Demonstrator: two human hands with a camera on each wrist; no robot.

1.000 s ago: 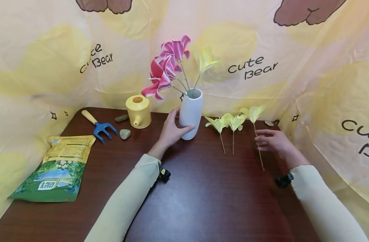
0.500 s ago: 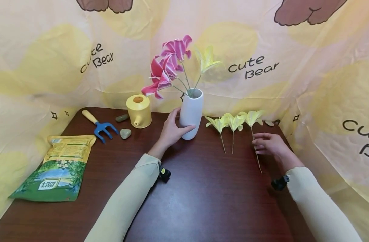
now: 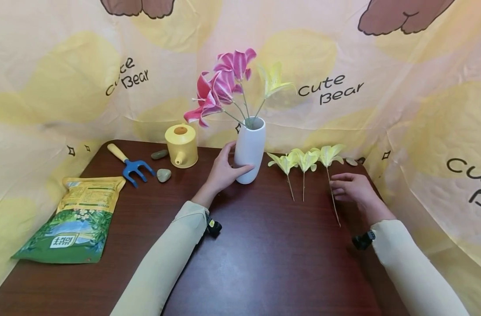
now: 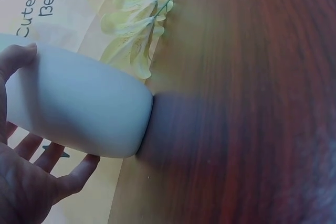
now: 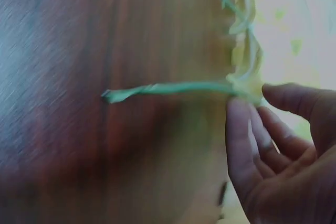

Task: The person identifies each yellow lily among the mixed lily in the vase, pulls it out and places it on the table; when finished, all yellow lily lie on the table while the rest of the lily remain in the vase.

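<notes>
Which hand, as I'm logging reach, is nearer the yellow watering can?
Left. The left hand grips the white vase just right of the watering can; the right hand is much farther right, at a yellow flower.

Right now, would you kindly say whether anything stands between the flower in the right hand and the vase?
Yes: two other yellow flowers lie between the yellow flower in the right hand and the white vase. Nothing visible blocks a raised path above them, so lifting should probably clear both.
</notes>
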